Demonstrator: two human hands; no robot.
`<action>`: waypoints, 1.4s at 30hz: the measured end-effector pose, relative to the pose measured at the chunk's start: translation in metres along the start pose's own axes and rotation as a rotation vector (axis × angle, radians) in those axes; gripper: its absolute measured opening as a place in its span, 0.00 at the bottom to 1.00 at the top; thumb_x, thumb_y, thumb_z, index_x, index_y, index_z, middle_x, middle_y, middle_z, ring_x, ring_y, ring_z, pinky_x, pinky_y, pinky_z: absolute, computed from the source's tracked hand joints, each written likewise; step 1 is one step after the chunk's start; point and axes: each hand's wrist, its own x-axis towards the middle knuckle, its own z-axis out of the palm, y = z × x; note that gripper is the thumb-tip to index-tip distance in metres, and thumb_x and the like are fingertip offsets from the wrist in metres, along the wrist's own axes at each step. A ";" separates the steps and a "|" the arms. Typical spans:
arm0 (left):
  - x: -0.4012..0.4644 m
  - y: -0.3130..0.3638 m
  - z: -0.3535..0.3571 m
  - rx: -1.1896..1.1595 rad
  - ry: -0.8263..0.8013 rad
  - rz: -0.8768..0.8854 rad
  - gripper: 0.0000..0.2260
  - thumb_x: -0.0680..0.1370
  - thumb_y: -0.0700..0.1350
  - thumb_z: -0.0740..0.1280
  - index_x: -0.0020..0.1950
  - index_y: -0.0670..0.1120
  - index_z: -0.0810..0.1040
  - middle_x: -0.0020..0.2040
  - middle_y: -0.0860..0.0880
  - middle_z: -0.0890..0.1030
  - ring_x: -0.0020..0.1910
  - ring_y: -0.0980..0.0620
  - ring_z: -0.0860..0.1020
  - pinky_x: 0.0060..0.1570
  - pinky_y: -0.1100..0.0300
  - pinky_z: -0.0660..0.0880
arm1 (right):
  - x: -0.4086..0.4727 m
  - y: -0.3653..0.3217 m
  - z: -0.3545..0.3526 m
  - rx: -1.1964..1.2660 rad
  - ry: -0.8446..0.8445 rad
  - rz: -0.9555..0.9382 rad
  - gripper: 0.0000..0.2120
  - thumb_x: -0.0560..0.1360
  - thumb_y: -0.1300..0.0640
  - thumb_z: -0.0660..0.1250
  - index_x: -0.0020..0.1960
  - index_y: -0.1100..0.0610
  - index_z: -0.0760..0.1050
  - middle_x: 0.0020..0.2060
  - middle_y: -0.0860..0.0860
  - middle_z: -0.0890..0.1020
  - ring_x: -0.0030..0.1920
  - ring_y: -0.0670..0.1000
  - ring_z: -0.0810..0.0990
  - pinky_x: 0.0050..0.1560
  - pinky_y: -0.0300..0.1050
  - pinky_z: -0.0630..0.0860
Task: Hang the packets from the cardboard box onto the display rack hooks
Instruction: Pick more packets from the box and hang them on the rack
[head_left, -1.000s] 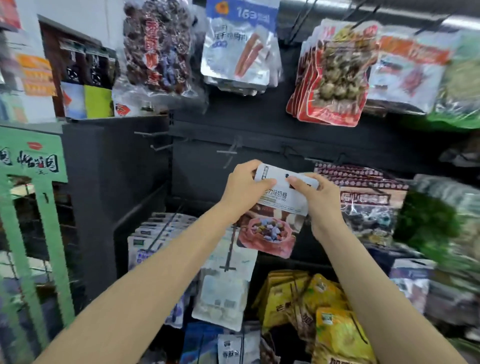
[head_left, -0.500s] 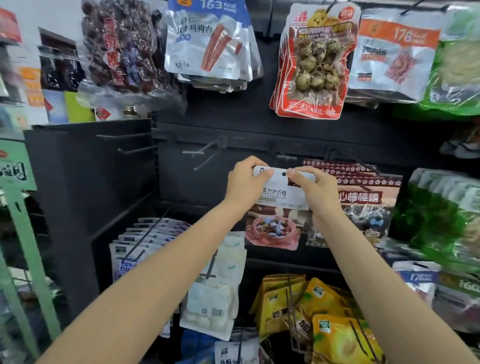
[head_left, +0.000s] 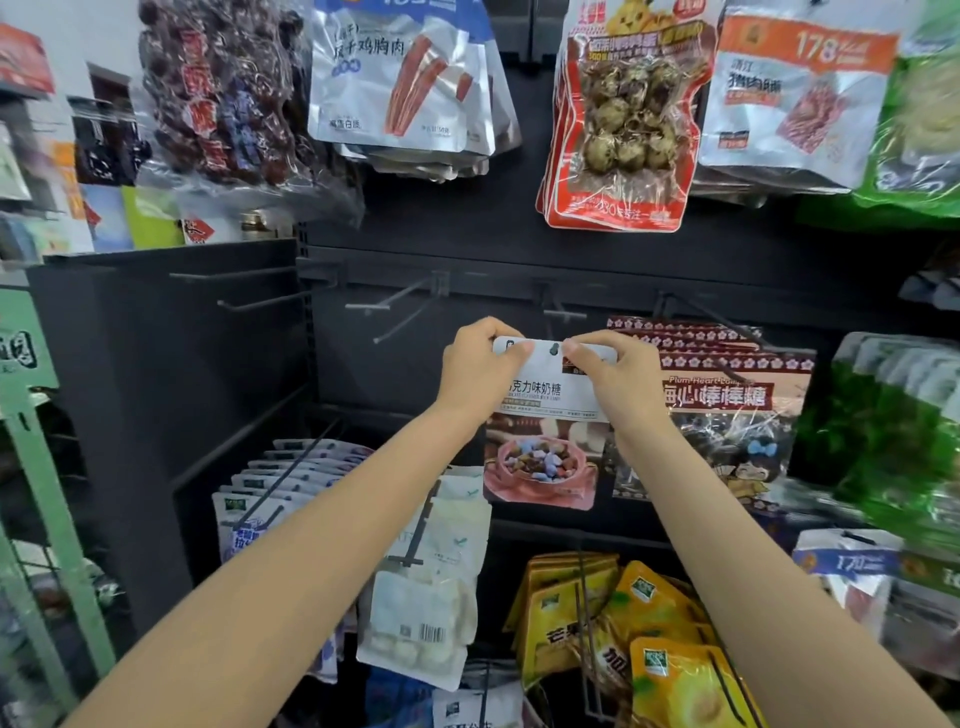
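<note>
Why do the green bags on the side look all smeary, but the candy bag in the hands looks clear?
Head view: the candy bag, gripped by the left hand and right hand, sits mid-frame and reads sharp; the green bags at the right edge are blurred and stretched by the wide lens; glare shines on the silver packets above.

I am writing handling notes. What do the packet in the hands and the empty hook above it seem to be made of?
Packet: probably glossy printed plastic film; it shows sheen and hangs flat from both hands. Empty hook: looks like thin dark metal wire, matte, straight and rigid.
</note>
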 end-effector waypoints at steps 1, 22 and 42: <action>0.001 -0.002 0.001 0.071 0.023 0.049 0.01 0.77 0.44 0.66 0.45 0.48 0.76 0.43 0.53 0.79 0.48 0.50 0.79 0.47 0.54 0.76 | 0.002 0.002 0.002 -0.062 0.015 -0.052 0.03 0.75 0.60 0.67 0.46 0.56 0.80 0.46 0.47 0.82 0.46 0.45 0.78 0.42 0.28 0.70; 0.084 -0.032 0.043 1.059 -0.263 0.271 0.36 0.76 0.38 0.67 0.78 0.46 0.49 0.78 0.48 0.47 0.77 0.49 0.46 0.74 0.51 0.50 | 0.076 0.049 0.043 -0.872 -0.276 -0.132 0.33 0.76 0.69 0.61 0.76 0.60 0.51 0.77 0.53 0.48 0.77 0.50 0.44 0.75 0.49 0.54; -0.068 -0.110 -0.148 0.939 -0.008 -0.072 0.10 0.78 0.46 0.60 0.56 0.48 0.76 0.54 0.45 0.80 0.55 0.43 0.77 0.46 0.53 0.72 | -0.091 -0.012 0.173 -0.396 -0.767 -0.186 0.10 0.75 0.63 0.59 0.47 0.53 0.78 0.30 0.50 0.75 0.34 0.53 0.72 0.36 0.42 0.70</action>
